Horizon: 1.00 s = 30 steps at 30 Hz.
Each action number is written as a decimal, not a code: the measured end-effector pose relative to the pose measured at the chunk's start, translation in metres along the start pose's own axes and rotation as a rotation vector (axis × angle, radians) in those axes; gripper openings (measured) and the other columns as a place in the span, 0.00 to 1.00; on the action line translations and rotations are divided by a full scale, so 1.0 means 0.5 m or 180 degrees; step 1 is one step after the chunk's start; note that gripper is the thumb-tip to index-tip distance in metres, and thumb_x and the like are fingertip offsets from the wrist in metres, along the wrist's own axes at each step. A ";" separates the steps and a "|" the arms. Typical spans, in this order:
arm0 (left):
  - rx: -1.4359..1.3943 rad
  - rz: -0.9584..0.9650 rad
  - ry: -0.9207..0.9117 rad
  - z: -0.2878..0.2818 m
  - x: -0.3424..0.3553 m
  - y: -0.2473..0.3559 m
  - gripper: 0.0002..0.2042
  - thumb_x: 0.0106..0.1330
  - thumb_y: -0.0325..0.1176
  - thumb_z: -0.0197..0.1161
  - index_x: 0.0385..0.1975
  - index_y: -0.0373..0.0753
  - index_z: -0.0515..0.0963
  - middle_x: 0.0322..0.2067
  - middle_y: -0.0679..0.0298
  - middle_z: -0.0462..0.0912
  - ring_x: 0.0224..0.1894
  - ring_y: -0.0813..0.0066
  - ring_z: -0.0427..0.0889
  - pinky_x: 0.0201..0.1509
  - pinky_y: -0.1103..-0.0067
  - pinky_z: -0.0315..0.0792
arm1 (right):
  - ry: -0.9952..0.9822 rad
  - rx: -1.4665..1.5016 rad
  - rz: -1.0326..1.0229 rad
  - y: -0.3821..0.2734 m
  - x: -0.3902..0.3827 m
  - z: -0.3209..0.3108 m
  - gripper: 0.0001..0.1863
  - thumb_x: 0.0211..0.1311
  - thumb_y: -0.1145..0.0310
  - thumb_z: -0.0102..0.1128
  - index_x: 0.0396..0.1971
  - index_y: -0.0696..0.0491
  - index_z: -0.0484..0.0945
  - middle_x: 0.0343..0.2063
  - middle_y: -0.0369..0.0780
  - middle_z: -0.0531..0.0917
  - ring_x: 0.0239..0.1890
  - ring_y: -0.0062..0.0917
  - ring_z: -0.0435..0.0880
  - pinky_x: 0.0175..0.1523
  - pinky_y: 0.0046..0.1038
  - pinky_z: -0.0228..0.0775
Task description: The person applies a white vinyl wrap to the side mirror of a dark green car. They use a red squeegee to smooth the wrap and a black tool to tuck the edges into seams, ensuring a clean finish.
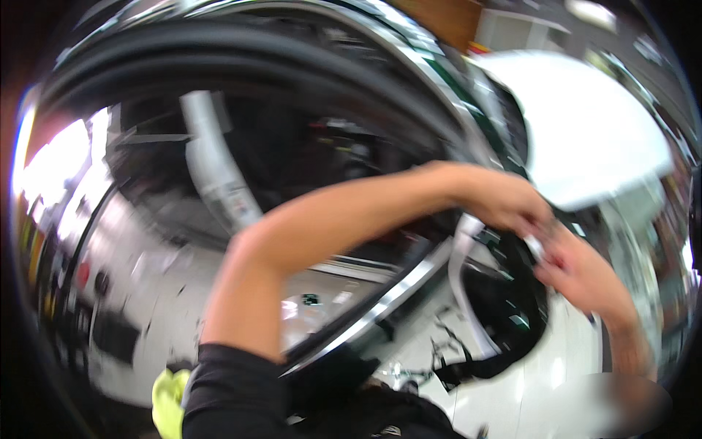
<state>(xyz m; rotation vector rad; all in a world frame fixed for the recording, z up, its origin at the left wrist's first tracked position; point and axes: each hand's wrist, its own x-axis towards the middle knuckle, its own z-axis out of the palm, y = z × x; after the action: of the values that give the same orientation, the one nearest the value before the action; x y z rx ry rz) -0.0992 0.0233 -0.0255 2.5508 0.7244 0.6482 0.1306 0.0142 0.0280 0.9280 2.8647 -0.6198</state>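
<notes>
The left grip (512,205) and right grip (581,274) are sitting close together with bent fingers around a small white piece (534,247), though blur is hiding which one is pinching it. That piece is lying between the fingertips, looking pale and short, its edges smearing. Just left, a curved white strip (457,267) is hanging, while farther left the dark vehicle cabin (292,124) is containing a pale grey strap-like band (216,168).

Just past three o'clock from centre, we have a small white piece (534,247), blurred, its exact shape unclear.
</notes>
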 end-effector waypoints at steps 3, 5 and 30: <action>0.0346 0.0099 -0.0071 -0.034 -0.034 0.046 0.09 0.64 0.27 0.58 0.41 0.33 0.77 0.34 0.55 0.79 0.39 0.58 0.80 0.45 0.68 0.72 | 0.0112 0.0425 -0.0478 -0.036 0.020 0.005 0.09 0.55 0.71 0.61 0.22 0.61 0.74 0.22 0.43 0.76 0.26 0.34 0.76 0.35 0.35 0.67; 0.0135 0.0008 -0.0003 -0.037 -0.017 0.055 0.06 0.63 0.25 0.60 0.38 0.32 0.77 0.32 0.56 0.78 0.38 0.60 0.80 0.44 0.69 0.72 | 0.0226 -0.0365 -0.0674 -0.008 0.027 0.011 0.08 0.55 0.72 0.59 0.24 0.62 0.77 0.23 0.48 0.78 0.27 0.42 0.78 0.34 0.37 0.69; -0.0386 -0.0104 -0.0487 -0.024 0.020 0.056 0.03 0.64 0.24 0.61 0.32 0.32 0.75 0.27 0.62 0.76 0.32 0.71 0.73 0.38 0.75 0.68 | 0.0470 -0.0351 0.0157 -0.069 -0.049 0.040 0.08 0.49 0.77 0.54 0.18 0.67 0.77 0.19 0.54 0.78 0.28 0.49 0.83 0.35 0.40 0.77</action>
<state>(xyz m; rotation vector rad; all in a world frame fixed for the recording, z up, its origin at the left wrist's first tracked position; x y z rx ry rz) -0.0876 0.0102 0.0011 2.4404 0.6527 0.4656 0.1296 -0.0327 0.0262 1.0656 2.9576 -0.4003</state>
